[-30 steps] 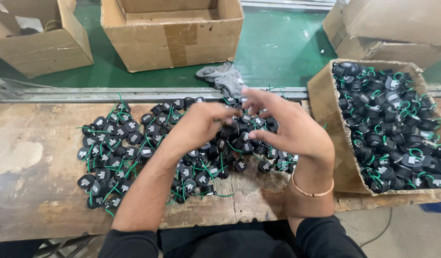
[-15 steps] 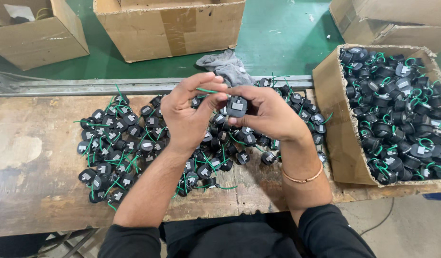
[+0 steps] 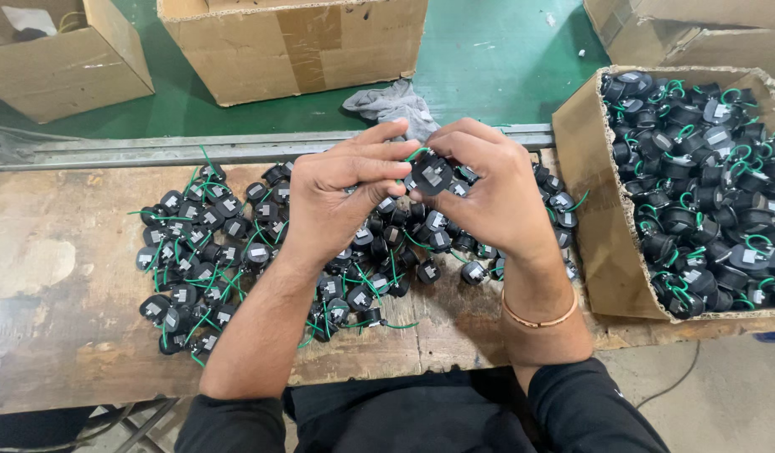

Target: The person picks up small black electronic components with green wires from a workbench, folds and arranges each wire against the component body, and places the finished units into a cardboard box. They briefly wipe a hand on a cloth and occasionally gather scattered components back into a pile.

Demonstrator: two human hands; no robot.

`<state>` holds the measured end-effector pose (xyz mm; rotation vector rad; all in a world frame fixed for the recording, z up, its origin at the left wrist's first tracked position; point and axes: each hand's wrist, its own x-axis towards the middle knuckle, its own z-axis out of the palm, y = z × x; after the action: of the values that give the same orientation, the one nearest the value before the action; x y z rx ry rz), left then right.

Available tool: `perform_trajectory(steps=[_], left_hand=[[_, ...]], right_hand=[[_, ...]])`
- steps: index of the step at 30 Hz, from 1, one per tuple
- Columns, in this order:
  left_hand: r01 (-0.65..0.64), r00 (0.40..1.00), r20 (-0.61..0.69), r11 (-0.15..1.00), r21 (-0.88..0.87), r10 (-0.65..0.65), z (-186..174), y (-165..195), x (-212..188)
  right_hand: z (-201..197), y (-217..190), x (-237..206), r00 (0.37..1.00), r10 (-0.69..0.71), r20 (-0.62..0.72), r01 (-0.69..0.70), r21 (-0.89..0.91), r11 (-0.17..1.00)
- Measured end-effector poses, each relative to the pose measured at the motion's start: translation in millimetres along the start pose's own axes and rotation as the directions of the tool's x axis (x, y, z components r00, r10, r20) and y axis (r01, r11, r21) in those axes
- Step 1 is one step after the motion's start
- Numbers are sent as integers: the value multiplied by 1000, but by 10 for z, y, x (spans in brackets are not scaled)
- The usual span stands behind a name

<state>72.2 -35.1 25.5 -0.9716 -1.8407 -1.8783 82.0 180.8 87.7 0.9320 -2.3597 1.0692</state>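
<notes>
Hands [image 3: 341, 197] [image 3: 488, 189] | both pinch one black round part [image 3: 431, 174] with green wire above bench's far edge | step: probably dressing wire | next: steady fingertip grip beside carton [image 3: 597, 252]

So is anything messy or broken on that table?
Nothing looks broken. The small black parts with green wires lie in a loose heap on the worn wooden bench, wires tangled. A crumpled grey rag sits beyond the metal rail. Both hands, left and right, hold one part.
</notes>
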Motion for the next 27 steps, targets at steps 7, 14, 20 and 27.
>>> perform_trajectory(steps=[7,14,20,27], left_hand=[[102,980,-151,976,-193,-132,122,-80,-1],[19,988,-153,988,156,5,125,-13,13],[-94,982,-106,888,450,158,111,27,45],[406,907,-184,676,615,-378,-200,-372,78]], right_hand=[[197,-130,22,987,-145,-74,136,-115,984],[170,-102,25,988,-152,-35,141,-211,967],[117,-29,10,988,-152,7,151,-187,971],[-69,55,-30,989,-50,-137,39,-81,996]])
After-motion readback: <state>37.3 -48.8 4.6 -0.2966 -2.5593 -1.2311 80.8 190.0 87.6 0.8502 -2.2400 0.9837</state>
